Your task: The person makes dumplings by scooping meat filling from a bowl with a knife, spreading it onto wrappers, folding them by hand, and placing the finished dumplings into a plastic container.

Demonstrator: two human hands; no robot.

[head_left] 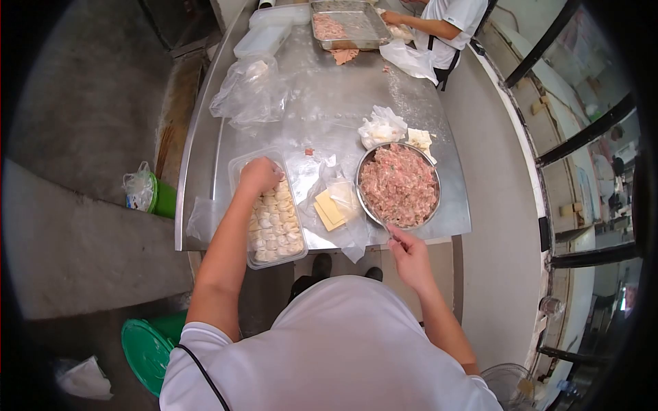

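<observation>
On the tabletop: we see a crumpled clear bag at the far left, a white bag just beyond the bowl, and a metal pan at the far end, where another person's hand works.
Between our hands: a stack of yellow wrappers lies on clear plastic, just beside the bowl.
Left hand: we have it curled closed over the far end of the clear tray, fingers down among the dumplings; we cannot tell if it grips one.
Tray: it sits at the near left, filled with rows of dumplings that run from the hand back to the near edge.
Right hand: we pinch a thin utensil whose tip reaches the near rim of the metal bowl.
Bowl: holds pink minced filling and stands near the right corner.
Edges: tray and bowl both sit close to the near edge; the middle of the tabletop lies open, dusted with flour.
</observation>
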